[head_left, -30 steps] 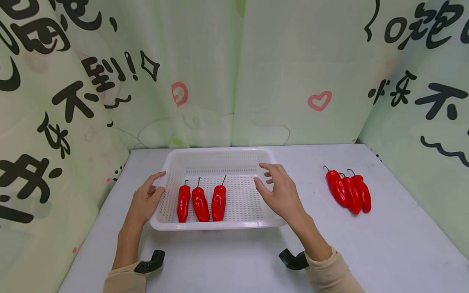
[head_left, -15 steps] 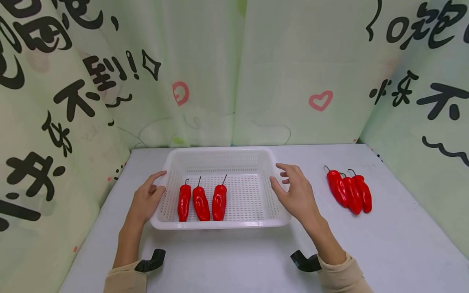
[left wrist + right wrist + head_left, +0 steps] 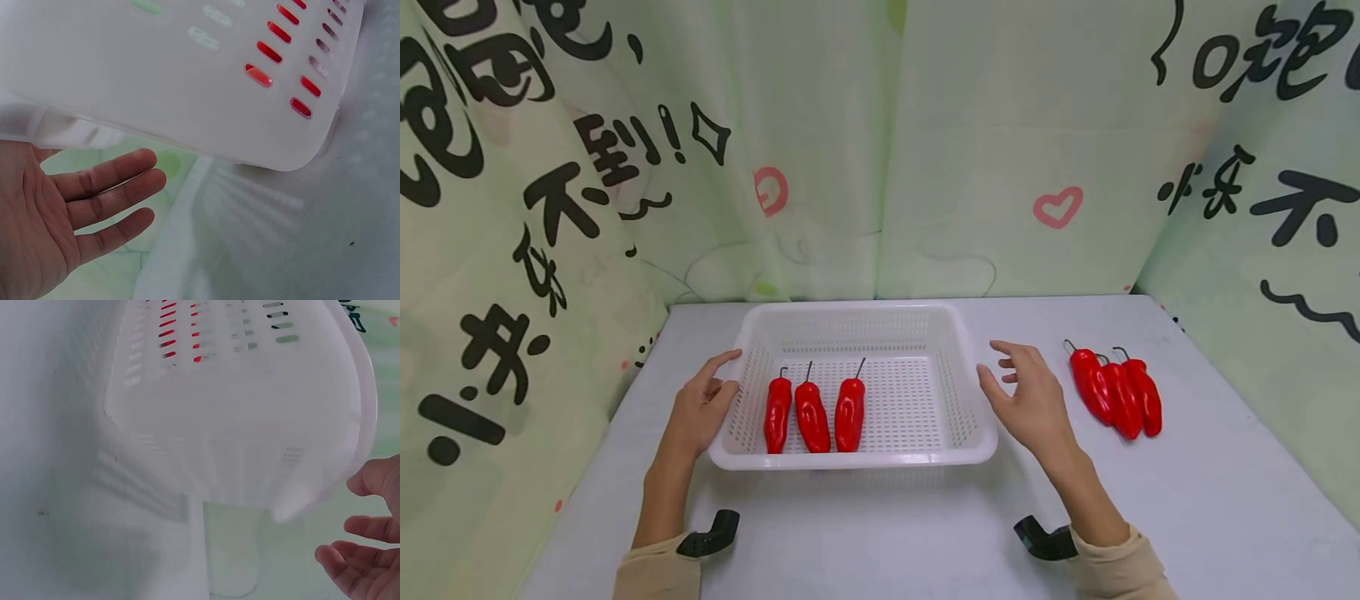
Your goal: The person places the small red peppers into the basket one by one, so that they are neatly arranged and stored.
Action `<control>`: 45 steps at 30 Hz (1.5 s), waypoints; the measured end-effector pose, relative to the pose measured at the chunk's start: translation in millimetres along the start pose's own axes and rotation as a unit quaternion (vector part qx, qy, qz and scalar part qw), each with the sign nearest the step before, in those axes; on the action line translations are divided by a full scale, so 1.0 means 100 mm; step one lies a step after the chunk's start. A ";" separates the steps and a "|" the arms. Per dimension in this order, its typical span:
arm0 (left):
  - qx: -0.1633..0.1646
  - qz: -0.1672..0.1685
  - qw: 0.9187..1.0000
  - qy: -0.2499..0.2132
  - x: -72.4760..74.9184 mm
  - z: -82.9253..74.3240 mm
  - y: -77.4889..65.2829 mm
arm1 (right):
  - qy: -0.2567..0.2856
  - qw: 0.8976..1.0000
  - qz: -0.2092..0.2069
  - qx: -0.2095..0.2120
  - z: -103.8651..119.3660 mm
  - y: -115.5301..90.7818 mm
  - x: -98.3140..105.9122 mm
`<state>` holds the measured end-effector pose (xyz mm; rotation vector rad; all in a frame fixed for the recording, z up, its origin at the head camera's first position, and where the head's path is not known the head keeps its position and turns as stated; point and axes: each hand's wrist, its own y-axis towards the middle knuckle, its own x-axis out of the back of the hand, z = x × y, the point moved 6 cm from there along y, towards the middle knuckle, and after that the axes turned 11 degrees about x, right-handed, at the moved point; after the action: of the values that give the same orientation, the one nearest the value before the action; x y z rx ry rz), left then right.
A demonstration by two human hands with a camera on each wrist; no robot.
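A white perforated plastic basket (image 3: 904,457) stands on the table with three red chili peppers (image 3: 848,415) side by side in its left half, stems away from me. At the basket's left rim is my left hand (image 3: 698,412), index finger and thumb touching the edge; the left wrist view shows the other fingers (image 3: 119,200) loosely extended below the rim, thumb and index hidden. My right hand (image 3: 1030,400) is just off the basket's right side, fingers relaxed, holding nothing. Beyond it lies a bunch of red chili peppers (image 3: 1120,398).
The white table (image 3: 865,533) extends in front of the basket and to its right. Patterned pale green curtains (image 3: 820,167) enclose the back and both sides. Black wrist-camera mounts (image 3: 1045,540) sit on both wrists.
My right hand has moved to the right, from over the basket's right end to outside its rim. The left hand, basket and peppers have stayed in place.
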<state>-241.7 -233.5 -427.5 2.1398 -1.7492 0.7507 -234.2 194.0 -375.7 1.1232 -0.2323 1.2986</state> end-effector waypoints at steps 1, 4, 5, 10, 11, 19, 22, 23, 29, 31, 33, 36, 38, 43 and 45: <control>0.001 0.001 1.000 0.001 0.00 0.00 0.00 | -0.001 1.000 0.000 -0.002 -0.03 -0.01 0.01; 0.002 0.001 1.000 0.000 0.00 0.01 0.00 | -0.005 1.000 -0.002 -0.006 -0.10 -0.03 0.02; 0.001 0.000 1.000 0.000 0.00 0.01 0.00 | -0.006 1.000 -0.002 -0.007 -0.12 -0.04 0.03; -0.003 -0.001 1.000 0.000 0.00 0.00 0.01 | -0.013 1.000 -0.001 -0.012 -0.21 -0.07 0.07; -0.003 -0.001 1.000 0.000 0.00 0.00 0.01 | -0.015 1.000 -0.001 -0.013 -0.23 -0.08 0.07; -0.001 0.001 1.000 -0.003 -0.01 0.01 0.01 | -0.029 0.999 0.006 -0.024 -0.38 -0.14 0.08; 0.000 0.001 1.000 -0.004 -0.01 0.01 0.01 | -0.035 0.999 0.011 -0.032 -0.45 -0.17 0.09; -0.001 0.002 1.000 -0.004 -0.01 0.01 0.01 | -0.039 0.999 0.011 -0.034 -0.47 -0.18 0.10; 0.000 0.001 1.000 -0.003 -0.01 0.01 0.01 | -0.052 0.998 0.016 -0.044 -0.58 -0.21 0.15; 0.000 0.000 1.000 -0.004 -0.01 0.01 0.01 | -0.055 0.997 0.018 -0.049 -0.62 -0.21 0.16; 0.000 0.000 1.000 -0.005 0.00 0.01 0.01 | -0.057 0.997 0.021 -0.053 -0.65 -0.22 0.16; 0.000 0.001 1.000 -0.006 0.00 0.01 0.00 | -0.059 0.996 0.027 -0.058 -0.70 -0.25 0.17; -0.001 0.000 1.000 -0.004 0.00 0.00 0.00 | -0.060 0.996 0.029 -0.061 -0.73 -0.26 0.17; -0.002 0.000 1.000 -0.004 0.00 0.00 0.00 | -0.070 0.995 0.028 -0.071 -0.82 -0.28 0.21; -0.001 0.001 1.000 -0.005 0.00 0.00 0.00 | -0.074 0.994 0.029 -0.074 -0.86 -0.29 0.23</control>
<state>-242.0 -233.9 -427.7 2.1449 -1.7563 0.7382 -239.4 277.7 -417.2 1.0943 -0.4677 1.2297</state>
